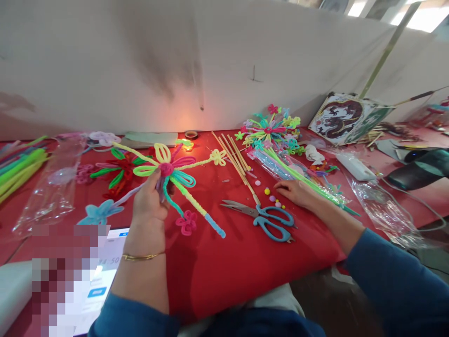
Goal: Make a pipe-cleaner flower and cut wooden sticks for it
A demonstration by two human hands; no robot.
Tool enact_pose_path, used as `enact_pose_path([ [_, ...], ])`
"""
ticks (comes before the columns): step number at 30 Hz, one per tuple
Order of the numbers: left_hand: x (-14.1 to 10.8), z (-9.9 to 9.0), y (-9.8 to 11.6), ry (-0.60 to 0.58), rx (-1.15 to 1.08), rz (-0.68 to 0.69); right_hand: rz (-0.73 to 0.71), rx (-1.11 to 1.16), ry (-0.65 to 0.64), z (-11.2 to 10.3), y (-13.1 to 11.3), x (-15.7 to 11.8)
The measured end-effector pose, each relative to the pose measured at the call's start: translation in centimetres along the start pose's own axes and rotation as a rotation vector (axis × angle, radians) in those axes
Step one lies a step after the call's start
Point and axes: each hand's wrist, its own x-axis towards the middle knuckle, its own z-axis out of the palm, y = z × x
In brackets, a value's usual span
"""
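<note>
Spreading around the left grip [150, 194], a multicoloured pipe-cleaner flower [166, 169].

Lit screen [88, 306]: number ending "50", first digits unclear; other lettering unreadable.

In your left hand [152, 192] you hold a fuzzy flower [166, 169] with a pink centre and looped yellow, pink and teal petals, its stems splayed outward. Small coloured balls [272, 198] lie loose on the table [245, 276] beside your right hand [293, 192].
</note>
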Motion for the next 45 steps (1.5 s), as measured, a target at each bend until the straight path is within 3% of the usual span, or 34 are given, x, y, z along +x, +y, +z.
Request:
enact_pose_path([
  [8,0.1,0.0,0.0,0.018,-0.042,0.016,-0.02,-0.077,-0.11,-0.6,-1.1,0.1],
  [17,-0.2,0.3,0.1,0.035,-0.046,0.001,-0.04,-0.127,-0.082,1.1,-1.1,2.1],
  [33,0.0,0.0,-0.2,-0.015,-0.061,0.009,0.029,-0.025,-0.057,1.0,0.0,1.3],
  [45,0.0,-0.4,-0.4,0.004,-0.062,-0.009,-0.063,-0.113,-0.074,0.8,0.0,1.3],
])
